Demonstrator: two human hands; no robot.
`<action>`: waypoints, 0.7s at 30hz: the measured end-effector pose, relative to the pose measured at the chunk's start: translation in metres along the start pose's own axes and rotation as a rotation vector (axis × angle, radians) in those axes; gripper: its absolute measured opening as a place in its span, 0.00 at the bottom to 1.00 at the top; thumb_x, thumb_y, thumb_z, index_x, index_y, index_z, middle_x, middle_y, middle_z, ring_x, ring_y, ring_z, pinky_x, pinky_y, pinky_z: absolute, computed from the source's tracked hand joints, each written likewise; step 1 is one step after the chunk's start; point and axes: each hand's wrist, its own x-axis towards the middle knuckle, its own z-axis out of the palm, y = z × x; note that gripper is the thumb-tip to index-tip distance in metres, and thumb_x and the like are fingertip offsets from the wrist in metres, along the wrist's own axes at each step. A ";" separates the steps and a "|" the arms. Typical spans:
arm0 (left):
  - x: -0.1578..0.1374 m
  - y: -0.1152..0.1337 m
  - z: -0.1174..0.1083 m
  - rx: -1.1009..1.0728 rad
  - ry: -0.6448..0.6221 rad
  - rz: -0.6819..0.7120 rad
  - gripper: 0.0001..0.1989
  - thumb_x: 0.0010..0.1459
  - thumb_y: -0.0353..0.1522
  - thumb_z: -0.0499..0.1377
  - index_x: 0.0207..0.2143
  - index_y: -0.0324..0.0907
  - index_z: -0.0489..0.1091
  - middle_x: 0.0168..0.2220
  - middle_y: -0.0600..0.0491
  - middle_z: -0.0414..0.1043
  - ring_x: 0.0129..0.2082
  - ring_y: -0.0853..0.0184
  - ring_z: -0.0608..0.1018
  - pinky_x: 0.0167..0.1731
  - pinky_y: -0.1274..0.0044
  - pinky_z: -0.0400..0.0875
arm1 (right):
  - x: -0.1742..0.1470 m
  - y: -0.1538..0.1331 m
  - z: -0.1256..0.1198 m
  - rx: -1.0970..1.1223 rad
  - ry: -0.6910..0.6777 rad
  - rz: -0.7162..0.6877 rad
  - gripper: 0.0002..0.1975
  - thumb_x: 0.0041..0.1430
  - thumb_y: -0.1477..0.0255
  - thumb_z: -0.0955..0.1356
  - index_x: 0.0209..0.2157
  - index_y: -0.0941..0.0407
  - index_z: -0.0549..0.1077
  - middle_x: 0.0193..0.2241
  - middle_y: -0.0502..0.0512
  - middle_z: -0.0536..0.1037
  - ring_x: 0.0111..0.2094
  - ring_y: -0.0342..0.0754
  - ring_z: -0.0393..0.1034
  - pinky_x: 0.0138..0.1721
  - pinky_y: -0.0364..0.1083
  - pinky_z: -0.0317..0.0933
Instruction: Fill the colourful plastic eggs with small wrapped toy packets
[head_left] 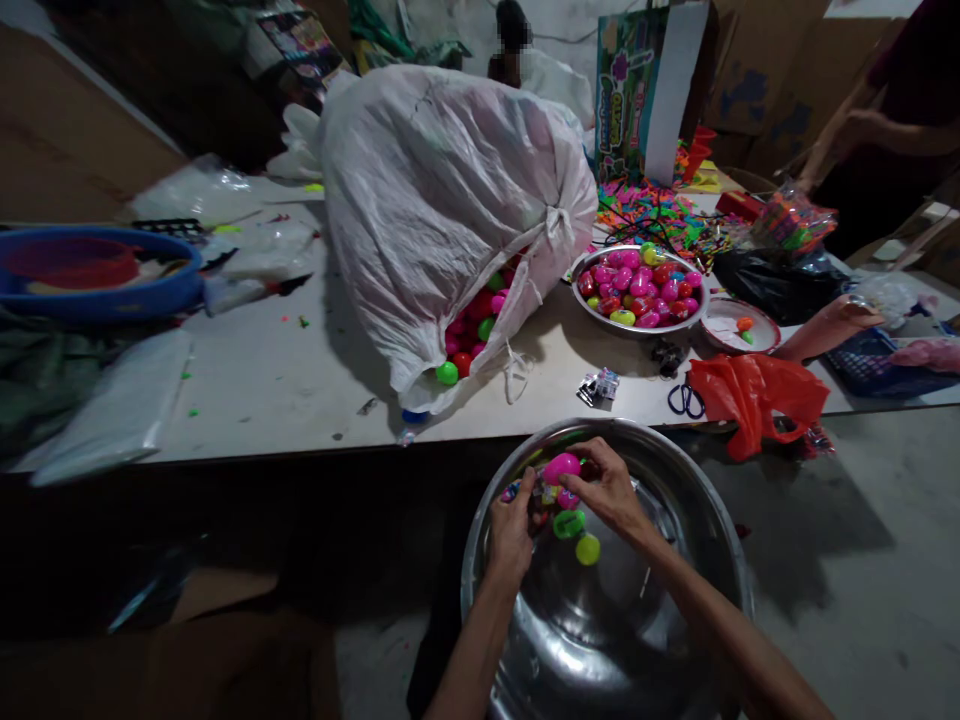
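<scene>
Over a large steel basin (731, 560), both of my hands are close together. My right hand (611, 490) pinches a bright pink plastic egg (562, 468) between thumb and fingers. My left hand (514, 530) is closed beside it, around small shiny, colourful pieces that I cannot make out clearly. Just under the fingers show a green plastic piece (568, 524) and a yellow-green round piece (588, 549). Whether these two rest in the basin or hang from the hands, I cannot tell.
A big white sack (450, 200) of plastic eggs lies open on the table (247, 390). Right of it stand a bowl of wrapped eggs (637, 290), a plate (761, 340), scissors (686, 401) and a red plastic bag (757, 395). Another person's arm (840, 150) shows at the right.
</scene>
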 end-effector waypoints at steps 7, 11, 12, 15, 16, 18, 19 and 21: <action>0.001 0.000 0.002 0.008 -0.117 0.100 0.20 0.36 0.38 0.69 0.31 0.36 0.72 0.17 0.60 0.64 0.13 0.77 0.64 0.14 0.83 0.59 | -0.005 0.015 0.002 0.166 -0.050 0.314 0.10 0.45 0.68 0.72 0.29 0.56 0.69 0.22 0.48 0.70 0.21 0.43 0.65 0.20 0.40 0.56; 0.000 0.002 0.007 -0.069 -0.128 0.013 0.17 0.35 0.36 0.69 0.27 0.38 0.70 0.15 0.64 0.60 0.11 0.80 0.60 0.13 0.84 0.55 | -0.005 0.020 0.004 0.282 -0.067 0.368 0.15 0.42 0.66 0.73 0.29 0.56 0.67 0.20 0.45 0.69 0.19 0.42 0.64 0.20 0.40 0.57; 0.000 0.002 0.009 -0.092 -0.119 -0.006 0.16 0.35 0.36 0.70 0.25 0.38 0.69 0.14 0.64 0.59 0.11 0.80 0.59 0.13 0.84 0.54 | -0.005 0.020 0.005 0.318 -0.088 0.379 0.16 0.41 0.66 0.74 0.30 0.56 0.67 0.20 0.45 0.69 0.19 0.41 0.64 0.21 0.40 0.57; 0.000 0.002 0.011 -0.141 -0.119 -0.080 0.17 0.34 0.36 0.70 0.22 0.38 0.66 0.14 0.65 0.58 0.11 0.81 0.58 0.13 0.85 0.53 | -0.007 0.019 0.007 0.416 -0.124 0.408 0.17 0.40 0.67 0.74 0.31 0.55 0.67 0.20 0.44 0.69 0.19 0.41 0.64 0.22 0.41 0.59; 0.000 0.001 0.011 -0.148 -0.129 -0.099 0.17 0.34 0.36 0.70 0.22 0.39 0.66 0.15 0.65 0.59 0.11 0.82 0.58 0.13 0.85 0.53 | -0.008 0.019 0.008 0.433 -0.115 0.402 0.18 0.39 0.67 0.74 0.31 0.55 0.66 0.21 0.44 0.70 0.20 0.41 0.65 0.23 0.41 0.60; 0.000 0.001 0.010 -0.161 -0.136 -0.113 0.18 0.33 0.35 0.70 0.23 0.39 0.65 0.16 0.65 0.60 0.11 0.82 0.58 0.13 0.85 0.53 | -0.009 0.017 0.010 0.447 -0.069 0.370 0.20 0.37 0.70 0.75 0.34 0.55 0.67 0.27 0.46 0.71 0.22 0.41 0.66 0.24 0.41 0.61; -0.001 0.001 0.009 -0.166 -0.137 -0.117 0.18 0.32 0.34 0.71 0.23 0.39 0.65 0.16 0.65 0.61 0.11 0.82 0.59 0.13 0.85 0.54 | -0.009 0.016 0.010 0.448 -0.046 0.359 0.23 0.36 0.71 0.75 0.36 0.54 0.67 0.29 0.46 0.71 0.23 0.41 0.67 0.24 0.41 0.62; -0.002 0.003 0.008 -0.168 -0.149 -0.143 0.18 0.33 0.34 0.70 0.24 0.39 0.65 0.16 0.64 0.61 0.11 0.82 0.59 0.13 0.85 0.54 | -0.009 0.014 0.010 0.446 -0.031 0.362 0.28 0.34 0.72 0.76 0.41 0.53 0.67 0.31 0.46 0.70 0.24 0.41 0.68 0.25 0.42 0.63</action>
